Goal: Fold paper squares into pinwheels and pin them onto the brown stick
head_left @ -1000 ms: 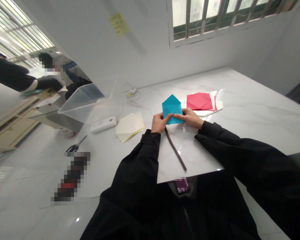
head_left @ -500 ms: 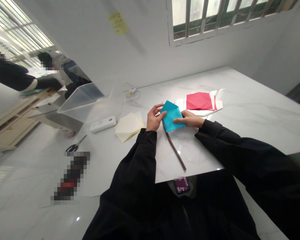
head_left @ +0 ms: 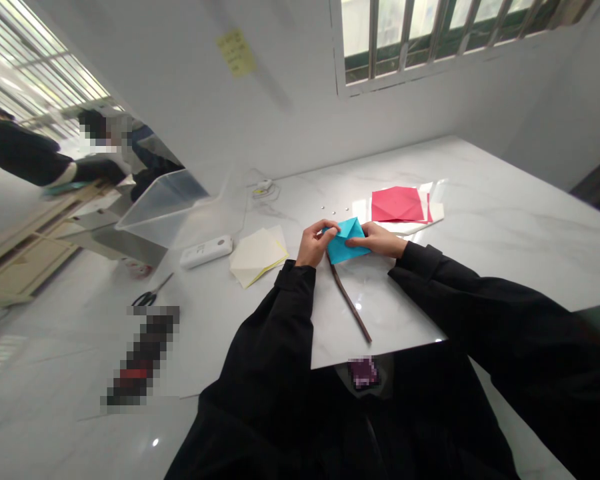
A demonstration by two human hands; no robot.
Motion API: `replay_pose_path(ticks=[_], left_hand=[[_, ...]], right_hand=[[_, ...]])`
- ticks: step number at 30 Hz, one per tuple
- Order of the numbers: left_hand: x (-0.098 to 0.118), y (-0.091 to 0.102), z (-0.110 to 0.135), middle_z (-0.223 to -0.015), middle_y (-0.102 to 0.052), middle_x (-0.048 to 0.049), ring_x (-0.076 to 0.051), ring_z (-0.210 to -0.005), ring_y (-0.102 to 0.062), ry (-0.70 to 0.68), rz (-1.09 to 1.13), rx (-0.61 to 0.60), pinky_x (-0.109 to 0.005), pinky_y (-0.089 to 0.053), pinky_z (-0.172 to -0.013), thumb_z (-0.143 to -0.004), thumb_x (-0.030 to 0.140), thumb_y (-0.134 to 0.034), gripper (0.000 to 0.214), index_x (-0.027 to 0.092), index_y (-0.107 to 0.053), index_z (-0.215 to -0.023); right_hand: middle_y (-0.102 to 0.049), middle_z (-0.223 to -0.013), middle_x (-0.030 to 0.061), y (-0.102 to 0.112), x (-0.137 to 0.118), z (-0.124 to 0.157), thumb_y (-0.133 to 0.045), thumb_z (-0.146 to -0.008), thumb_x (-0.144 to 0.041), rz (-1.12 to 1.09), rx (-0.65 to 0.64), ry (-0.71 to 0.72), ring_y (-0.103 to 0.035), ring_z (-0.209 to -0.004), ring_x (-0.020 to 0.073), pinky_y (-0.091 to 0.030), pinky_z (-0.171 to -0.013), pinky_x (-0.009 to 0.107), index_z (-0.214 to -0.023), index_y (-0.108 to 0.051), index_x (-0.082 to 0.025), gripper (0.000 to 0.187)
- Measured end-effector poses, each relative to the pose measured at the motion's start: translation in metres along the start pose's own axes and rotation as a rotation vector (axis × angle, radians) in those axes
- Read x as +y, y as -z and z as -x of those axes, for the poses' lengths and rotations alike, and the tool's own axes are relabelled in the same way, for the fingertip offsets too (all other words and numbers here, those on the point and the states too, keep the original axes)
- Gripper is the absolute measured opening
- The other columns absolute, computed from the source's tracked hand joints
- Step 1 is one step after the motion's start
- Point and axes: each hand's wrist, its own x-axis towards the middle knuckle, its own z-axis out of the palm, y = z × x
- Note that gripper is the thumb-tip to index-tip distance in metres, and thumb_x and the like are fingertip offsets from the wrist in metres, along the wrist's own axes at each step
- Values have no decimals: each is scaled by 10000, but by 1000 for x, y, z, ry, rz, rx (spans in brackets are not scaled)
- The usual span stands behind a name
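Between my two hands is a sheet of blue paper [head_left: 343,250], its top part folded down over the rest. My left hand [head_left: 317,243] pinches the folded edge at the upper left, thumb on top. My right hand [head_left: 381,240] grips the right side, its thumb lying across the front. A thin brown stick [head_left: 350,303] lies on the table below the paper, its upper end hidden behind the paper and my left hand. Just beyond my hands are a few tiny shiny beads [head_left: 333,213].
Red paper [head_left: 396,204] lies on white sheets at the right rear. To the left are cream paper sheets [head_left: 257,255], a white oblong device [head_left: 207,251], scissors [head_left: 151,291] and a clear plastic bin [head_left: 165,203]. Two people sit farther left. A cable [head_left: 265,189] lies near the wall.
The blue paper's upper corner has been folded down toward me. My left fingers have come over the top edge, and the beads behind now show.
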Motion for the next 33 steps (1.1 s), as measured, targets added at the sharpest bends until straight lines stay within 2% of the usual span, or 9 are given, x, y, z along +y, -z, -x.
replay_pose_path(ticks=[5, 7, 10, 12, 22, 26, 31, 33], left_hand=[[-3, -2, 1, -778, -635, 0, -133, -713, -553, 43, 14, 14, -226, -440, -637, -716, 391, -776, 263, 182, -673, -837], [-4, -2, 1, -799, -642, 2, -133, -717, -567, 54, 37, 3, -225, -453, -647, -707, 370, -793, 314, 189, -685, -939], [-7, -1, 1, -828, -663, 3, -137, -721, -596, 88, 67, -14, -232, -477, -671, -691, 346, -817, 527, 209, -658, -1175], [-10, -1, 1, -809, -658, 8, -141, -715, -602, 108, 74, -21, -236, -485, -674, -673, 341, -836, 635, 210, -627, -1258], [-17, -2, -2, -825, -647, 2, -138, -745, -596, 97, 84, -8, -243, -497, -699, -651, 383, -874, 620, 169, -654, -1190], [-16, -2, -1, -840, -674, -10, -149, -760, -615, 108, 101, -4, -249, -504, -699, -640, 400, -885, 604, 177, -679, -1162], [-12, 3, -3, -881, -714, -16, -132, -705, -626, 219, 286, -23, -257, -526, -674, -691, 442, -833, 626, 209, -679, -1252], [-12, 5, -4, -899, -727, -18, -126, -725, -641, 252, 353, 6, -259, -547, -710, -662, 439, -851, 590, 195, -714, -1182]], right_hand=[[-693, -751, 56, 0, 6, -3, -752, -782, -477, -20, -2, 31, -589, -644, 167, -427, -568, 280, -886, -728, -146, 348], [-690, -737, 52, 0, 8, -4, -751, -782, -486, -19, 1, 36, -584, -629, 161, -425, -559, 277, -889, -728, -140, 363], [-679, -711, 45, 0, 8, -4, -750, -781, -496, -19, 7, 39, -572, -608, 153, -412, -544, 270, -885, -727, -132, 379], [-681, -713, 44, 0, 7, -3, -756, -777, -505, -17, 9, 42, -575, -613, 154, -413, -548, 267, -889, -728, -128, 395], [-658, -704, 36, -1, 3, 0, -733, -785, -664, -49, 3, 86, -551, -609, 139, -400, -542, 258, -872, -731, -128, 543], [-693, -747, 45, -3, 5, -2, -732, -788, -669, -73, 42, 85, -605, -653, 162, -457, -576, 266, -908, -740, -133, 550], [-760, -874, 74, -4, 9, -5, -781, -782, -600, -201, 71, 79, -675, -756, 190, -534, -671, 277, -997, -754, -127, 520], [-766, -883, 77, -4, 9, -5, -801, -769, -577, -239, 88, 76, -680, -767, 191, -544, -698, 284, -999, -755, -124, 510]])
